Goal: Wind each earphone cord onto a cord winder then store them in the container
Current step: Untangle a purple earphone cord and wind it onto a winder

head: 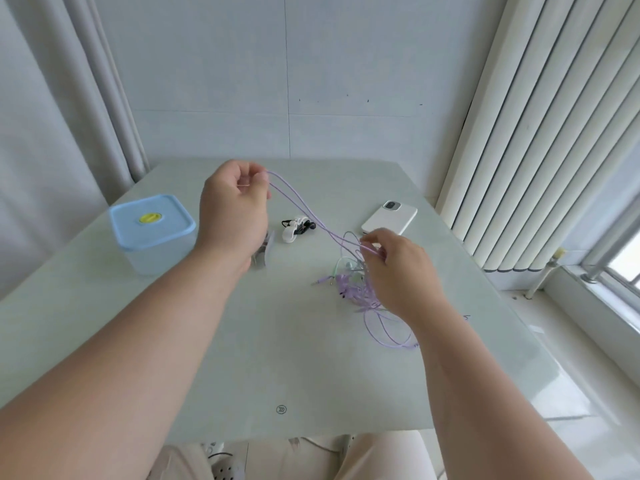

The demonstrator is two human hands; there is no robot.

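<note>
purple cord (300,210) stretches between pinching fingers (260,174) of both hands.

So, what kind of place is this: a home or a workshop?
Most likely a room in a home, perhaps an office: a pale table beside a window with vertical blinds, a curtain on the left, and a phone on it.

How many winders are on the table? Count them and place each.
2. The white winder, wound with black cord, lies left of the phone; the second winder pokes out behind the left hand. Others may be hidden.
</note>
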